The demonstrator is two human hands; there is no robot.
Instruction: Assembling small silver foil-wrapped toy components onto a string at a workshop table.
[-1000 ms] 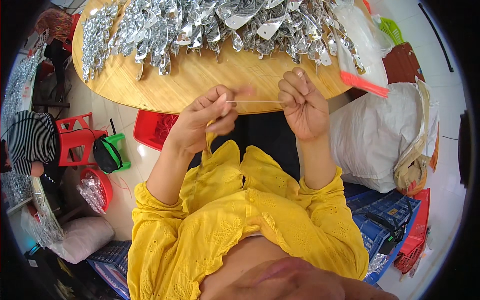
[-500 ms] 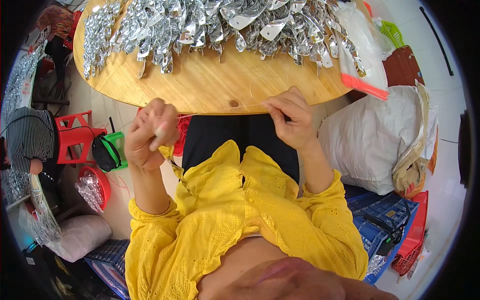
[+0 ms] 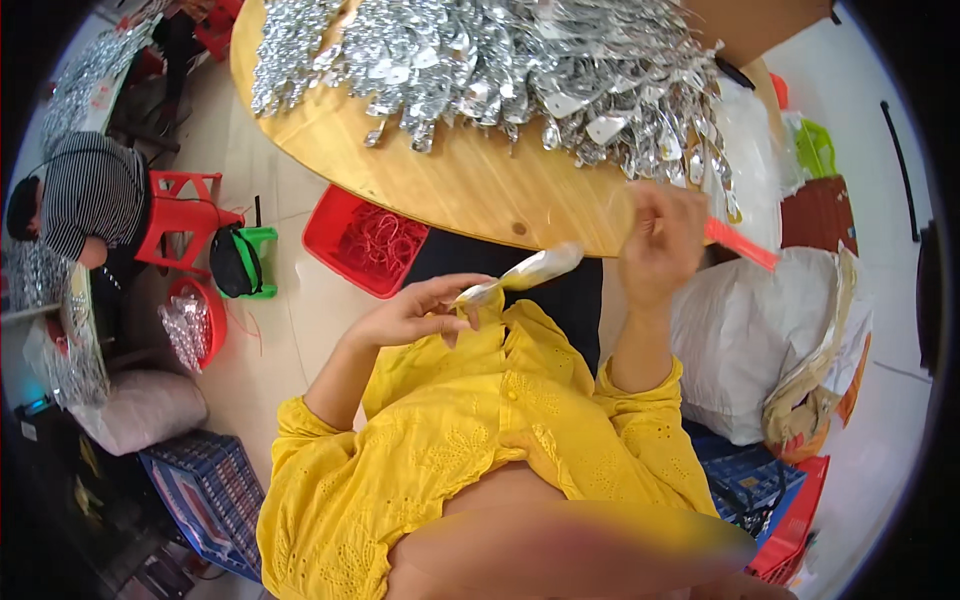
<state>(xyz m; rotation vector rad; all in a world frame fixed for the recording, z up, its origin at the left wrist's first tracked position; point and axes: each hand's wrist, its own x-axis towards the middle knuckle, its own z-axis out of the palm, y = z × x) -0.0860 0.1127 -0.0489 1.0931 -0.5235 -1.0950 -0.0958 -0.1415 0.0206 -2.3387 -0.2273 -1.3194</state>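
Note:
Just beyond my yellow shirt front, my left hand (image 3: 422, 312) is closed around the narrow end of a shiny silver twisted metal piece (image 3: 535, 270). Its broad, rounded end points up and right, slightly blurred. At the front edge of the table, my right hand (image 3: 664, 240) is raised with its fingers curled together. Whatever those fingers may hold is too small or blurred to make out. A large heap of similar silver twisted pieces (image 3: 460, 75) covers the far part of the wooden table (image 3: 470, 190).
Left of my knees is a red bin (image 3: 375, 245) with red cord. To the right stand a big white sack (image 3: 735, 340) and a clear plastic bag (image 3: 745, 140) with a red edge. Farther left, a person in stripes (image 3: 95, 190) sits by a red stool (image 3: 185, 215).
Earlier a thin thread stretched between both hands; now none shows between them. My left hand has lowered toward my middle, the silver piece now plain in it. My right hand has moved right. The view has shifted.

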